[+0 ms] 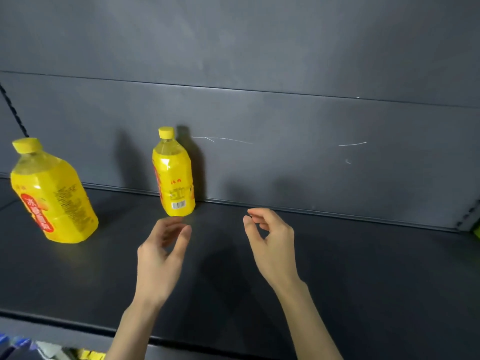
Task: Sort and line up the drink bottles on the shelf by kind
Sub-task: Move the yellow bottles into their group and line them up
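Hovering: L hand (159,258) nr rear bottle (174,178) (empty).

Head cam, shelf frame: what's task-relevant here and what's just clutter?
Job:
front-left yellow bottle
rear yellow bottle
shelf
left hand and right hand, both holding nothing

Lying about:
blurred packs below the shelf's front edge
green object at the right edge, too cropped to identify
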Demonstrator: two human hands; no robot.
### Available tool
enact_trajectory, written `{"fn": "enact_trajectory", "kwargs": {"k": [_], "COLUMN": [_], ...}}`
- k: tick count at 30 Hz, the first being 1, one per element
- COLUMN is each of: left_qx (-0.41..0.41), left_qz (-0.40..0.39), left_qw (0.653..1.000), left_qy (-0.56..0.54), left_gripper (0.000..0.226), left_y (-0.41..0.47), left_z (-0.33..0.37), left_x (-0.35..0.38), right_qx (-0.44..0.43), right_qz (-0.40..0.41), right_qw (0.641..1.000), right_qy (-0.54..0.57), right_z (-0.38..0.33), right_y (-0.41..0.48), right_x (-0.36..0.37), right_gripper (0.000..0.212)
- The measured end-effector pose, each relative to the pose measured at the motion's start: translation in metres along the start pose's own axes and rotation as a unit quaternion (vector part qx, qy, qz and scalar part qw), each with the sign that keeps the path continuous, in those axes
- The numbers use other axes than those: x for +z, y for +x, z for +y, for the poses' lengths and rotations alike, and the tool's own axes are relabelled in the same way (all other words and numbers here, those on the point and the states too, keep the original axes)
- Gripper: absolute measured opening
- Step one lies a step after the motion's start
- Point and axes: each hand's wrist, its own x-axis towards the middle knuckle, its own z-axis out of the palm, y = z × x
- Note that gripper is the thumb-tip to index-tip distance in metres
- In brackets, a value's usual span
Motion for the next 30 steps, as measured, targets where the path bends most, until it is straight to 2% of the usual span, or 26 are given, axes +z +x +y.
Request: {"fn": "enact_trajectory", "kwargs": {"k": [5,9,12,18,23,26,30], "left_qx": [-0.006,-0.032,-0.056,-0.096,-0.090,-0.076,-0.048], "left_qz": [0.020,0.014,-0.002,-0.160,-0.244,-0.240,-0.231], "left_qw": [1.000,0.999,0.998,0.980,0.955,0.959,0.965], "left_qy": [-0.002,-0.004,-0.018,-0.070,-0.145,-0.129,-0.112], "left_gripper": [0.016,0.013,0.025,0.063,0.038,0.028,0.031], "left_y": [0.051,0.085,0.117,0.172,0.193,0.191,0.186], "left_z": [-0.035,-0.060,-0.078,-0.099,-0.114,-0.119,-0.120], "left_x": [-0.017,-0.027,-0.032,-0.039,-0.039,-0.041,-0.047], "right_qx": [-0.004,0.010,0.017,0.068,0.090,0.094,0.095], "right_qz": [-0.006,-0.022,-0.023,-0.001,-0.013,0.003,0.012], "right_qw": [1.000,1.000,0.999,0.995,0.985,0.983,0.984], "right_qy": [0.008,0.012,0.023,0.070,0.148,0.157,0.150], "right_z": [-0.002,-0.007,-0.013,-0.026,-0.031,-0.034,-0.035], "right_y": [0.032,0.047,0.057,0.078,0.083,0.081,0.072], "right_x": [0.045,0.081,0.107,0.150,0.178,0.184,0.186], "right_gripper": [0.017,0.018,0.019,0.034,0.053,0.058,0.056]}}
